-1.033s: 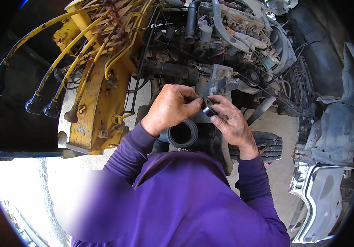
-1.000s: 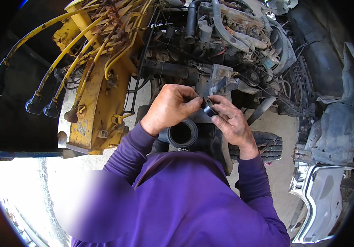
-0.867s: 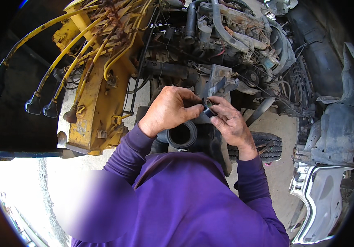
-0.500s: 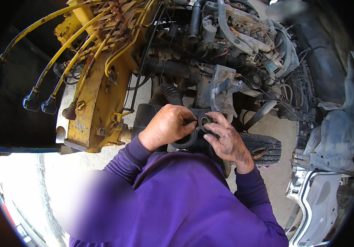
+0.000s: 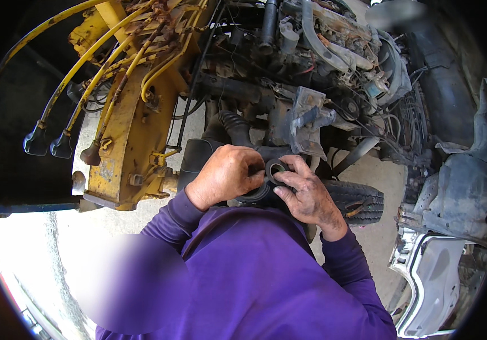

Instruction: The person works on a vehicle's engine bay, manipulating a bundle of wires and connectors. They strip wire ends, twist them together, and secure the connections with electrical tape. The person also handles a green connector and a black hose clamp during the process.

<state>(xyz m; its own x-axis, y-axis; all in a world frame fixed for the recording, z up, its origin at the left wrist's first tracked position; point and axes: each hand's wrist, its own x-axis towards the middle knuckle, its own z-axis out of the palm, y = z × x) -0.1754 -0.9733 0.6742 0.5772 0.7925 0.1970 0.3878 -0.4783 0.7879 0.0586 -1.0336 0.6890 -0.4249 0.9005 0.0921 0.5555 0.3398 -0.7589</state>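
Observation:
Between my hands, in front of my purple shirt, is a small dark metal ring (image 5: pixel 276 168) with a round hole. My right hand (image 5: pixel 309 195) grips the ring from its right side, thumb and fingers around its rim. My left hand (image 5: pixel 227 174) is closed in a pinch at the ring's left edge; what its fingertips hold, if anything, is hidden. Just below the ring, a larger dark round part (image 5: pixel 253 195) shows partly, covered by my hands.
A yellow steel frame (image 5: pixel 133 141) with several black-knobbed levers (image 5: pixel 76 110) stands at the left. Ahead lies an exposed greasy engine (image 5: pixel 334 45) with hoses. A tyre (image 5: pixel 359 199) sits right of my right hand, and a white door panel (image 5: pixel 436 277) stands at the lower right.
Both hands and the ring have shifted slightly left together. The right hand keeps its hold, and the ring's face is turned a little differently. The whole view has moved slightly.

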